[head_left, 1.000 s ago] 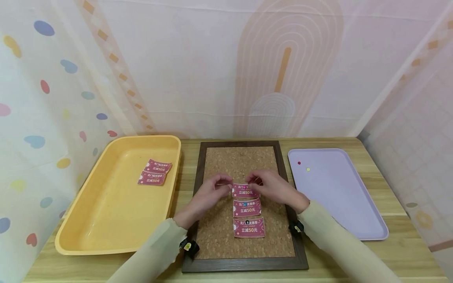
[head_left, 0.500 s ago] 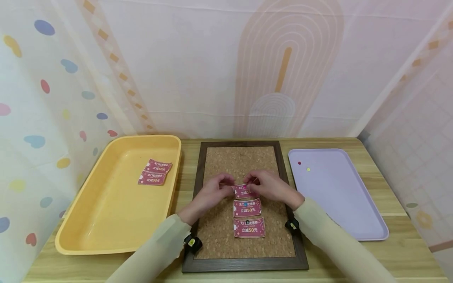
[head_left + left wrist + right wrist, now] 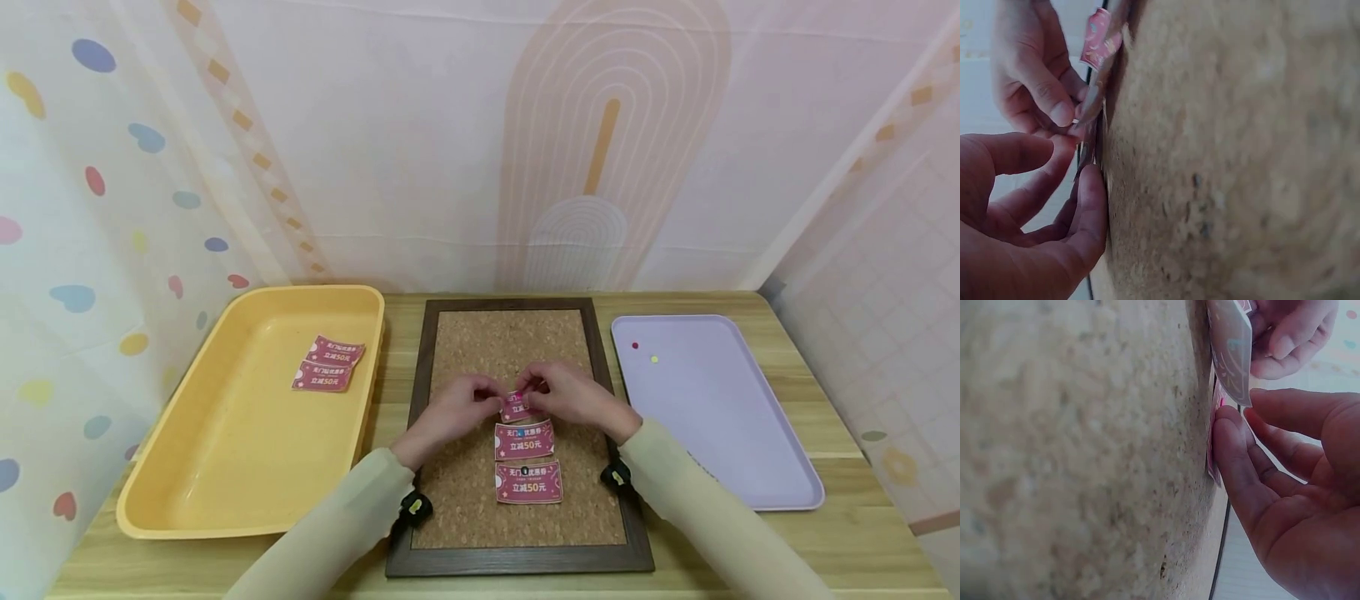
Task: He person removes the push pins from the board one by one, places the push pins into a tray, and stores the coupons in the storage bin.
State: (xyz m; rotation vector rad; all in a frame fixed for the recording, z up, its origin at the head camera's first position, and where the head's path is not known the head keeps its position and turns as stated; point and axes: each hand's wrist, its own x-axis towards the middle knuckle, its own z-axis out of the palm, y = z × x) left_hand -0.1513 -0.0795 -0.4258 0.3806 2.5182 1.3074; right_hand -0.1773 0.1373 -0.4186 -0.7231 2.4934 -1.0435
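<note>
Three red coupons run up the cork board (image 3: 457, 517) in a column. My left hand (image 3: 457, 408) holds the left end of the top coupon (image 3: 514, 408) with thumb and fingers. At its right end, my right hand (image 3: 573, 396) pinches it, covering that end. A magenta pin (image 3: 519, 395) shows on this coupon between the hands. Below lie the middle coupon (image 3: 523, 442) with a blue pin and the bottom coupon (image 3: 528, 485) with a black pin. In the right wrist view, the right thumb (image 3: 1229, 428) presses close against the board.
To the left stands a yellow tray (image 3: 225, 467) with two more coupons (image 3: 324, 375) in it. A lilac tray (image 3: 712, 400) on the right holds a red pin (image 3: 635, 346) and a yellow pin (image 3: 655, 359). The dark frame (image 3: 525, 562) edges the board.
My left hand has shifted right, and my right hand slightly left, so they are closer together. The top coupon's left end has moved a little right; less of the coupon shows.
</note>
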